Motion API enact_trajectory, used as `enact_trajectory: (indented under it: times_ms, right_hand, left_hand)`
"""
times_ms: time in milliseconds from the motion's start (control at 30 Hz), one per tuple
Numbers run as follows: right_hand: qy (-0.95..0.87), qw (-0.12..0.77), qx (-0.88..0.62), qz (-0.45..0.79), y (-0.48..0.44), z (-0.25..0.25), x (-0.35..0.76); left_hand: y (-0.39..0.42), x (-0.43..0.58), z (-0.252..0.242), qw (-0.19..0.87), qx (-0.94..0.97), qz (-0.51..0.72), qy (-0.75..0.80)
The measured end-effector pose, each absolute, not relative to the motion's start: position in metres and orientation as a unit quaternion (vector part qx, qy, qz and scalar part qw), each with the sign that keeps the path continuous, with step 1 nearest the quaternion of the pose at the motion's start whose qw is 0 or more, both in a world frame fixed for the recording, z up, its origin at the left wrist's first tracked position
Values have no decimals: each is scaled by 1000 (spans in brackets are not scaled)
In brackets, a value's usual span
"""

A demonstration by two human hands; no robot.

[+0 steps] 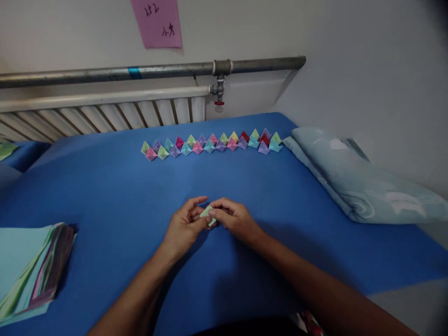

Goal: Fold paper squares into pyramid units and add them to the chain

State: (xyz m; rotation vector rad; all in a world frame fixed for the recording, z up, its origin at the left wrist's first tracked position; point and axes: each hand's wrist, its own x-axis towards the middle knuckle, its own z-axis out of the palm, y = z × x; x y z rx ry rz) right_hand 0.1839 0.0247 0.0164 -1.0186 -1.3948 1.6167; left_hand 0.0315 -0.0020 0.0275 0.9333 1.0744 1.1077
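Part of the pale-green folded paper (206, 213) is masked from me, and the paper stack (24, 261) at near left runs out of view. Farther off, on the smooth blue surface (115, 196), I see two rows of pointed, creased paper shapes (198, 147). Centrally, my left hand (184, 227) and right hand (238, 220), both half curled, pinch that paper between them

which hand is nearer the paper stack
Left. The left hand is to the right of the paper stack; the right hand is farther right, beyond the left one.
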Motion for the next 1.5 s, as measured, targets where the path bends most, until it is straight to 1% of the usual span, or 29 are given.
enact_trajectory:
  times_ms: [200, 367, 500, 633, 733, 933, 1067, 1167, 1300, 1367, 1500]
  right_hand:
    - [-528, 386, -433, 620, 24, 18, 186]
    - [-496, 407, -455, 618, 27, 20, 189]
    - [-495, 396, -457, 624, 27, 21, 188]
    - [-543, 380, -464, 588, 25, 25, 188]
    - [-560, 377, -470, 568, 25, 26, 189]
    - [-518, 389, -472, 599, 25, 23, 187]
    - [-526, 366, -464, 612, 23, 26, 187]
    - [-538, 367, -448, 612, 23, 24, 187]
    - [-464, 362, -403, 701, 25, 13, 186]
    - [-441, 361, -390, 723, 27, 10, 185]
    - [-517, 371, -404, 657, 27, 14, 187]
  left_hand:
    - [-1, 31, 25, 624, 418, 441, 492]
    - [-2, 30, 29, 610, 479, 347, 527]
    - [-3, 29, 29, 578, 515, 336, 537]
    - [-4, 27, 27, 536, 554, 323, 549]
    - [-5, 27, 26, 526, 572, 324, 540]
    - [-5, 29, 26, 573, 562, 320, 505]
    - [-4, 29, 25, 574, 559, 319, 506]
    - [-4, 28, 26, 575, 564, 320, 498]
    - [-4, 27, 30, 574, 584, 335, 466]
    - [-4, 26, 30, 583, 579, 338, 459]
    - [-4, 27, 25, 615, 537, 339, 468]
